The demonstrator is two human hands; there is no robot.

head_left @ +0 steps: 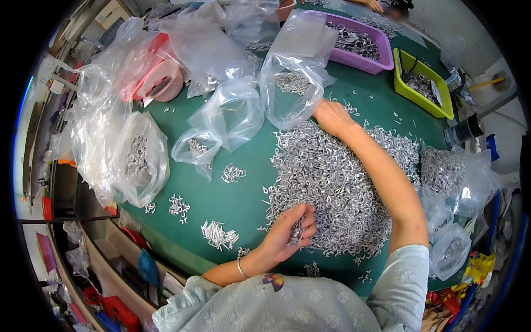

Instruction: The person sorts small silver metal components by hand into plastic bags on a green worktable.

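Clear plastic bags (138,157) are slumping along the left of the green desk (221,199), mouths open, each holding a small share of grey metal clips, probably so that sorted lots are staying apart. Just right of them, little bunches of clips (218,233) are lying in separate clusters near the desk's front edge, within easy reach. The left hand (287,232) is curling palm-up at the near edge of the big heap of clips (332,188), its grip half closed around a small bundle of clips, cupped so that none are spilling. The right hand (331,117) is reaching across the heap to its far side, resting at the mouth of a clear bag (290,88); whether its grip is pinching anything I cannot tell. Farther right, a purple tray (381,58) and a lime tray (409,91) are holding more metal parts.
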